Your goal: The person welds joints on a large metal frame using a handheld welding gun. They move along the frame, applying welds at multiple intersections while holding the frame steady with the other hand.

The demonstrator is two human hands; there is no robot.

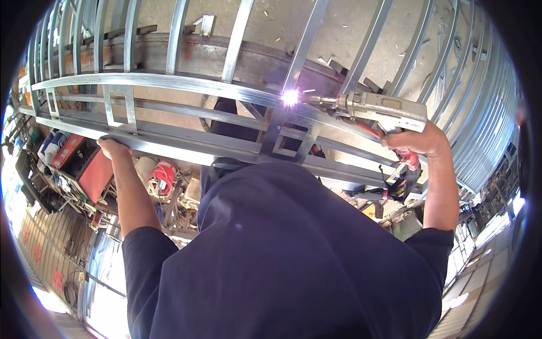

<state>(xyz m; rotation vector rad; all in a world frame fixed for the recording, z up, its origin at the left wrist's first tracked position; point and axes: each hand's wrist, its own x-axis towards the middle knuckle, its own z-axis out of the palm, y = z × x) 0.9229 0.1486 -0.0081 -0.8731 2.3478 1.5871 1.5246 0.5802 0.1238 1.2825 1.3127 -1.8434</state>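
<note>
My right hand (422,139) is wrapped round the grip of a grey handheld welding gun (385,107). The gun's nozzle points left, and a bright violet-white spark glows at its tip, on a long metal rail (226,90) where an upright bar (305,45) meets it. Glare hides the joint itself. On the left, my left hand (114,148) grips the near lower rail (169,148) of the same silvery metal frame, fingers over its edge and partly hidden. A red cable (367,129) runs beneath the gun.
Parallel metal bars (418,45) extend away over a floor (271,28) strewn with small scraps. A rusty beam (149,53) lies under the frame. Below left are a red box (96,172) and a red bucket (164,176); dark cables (403,183) hang below the gun.
</note>
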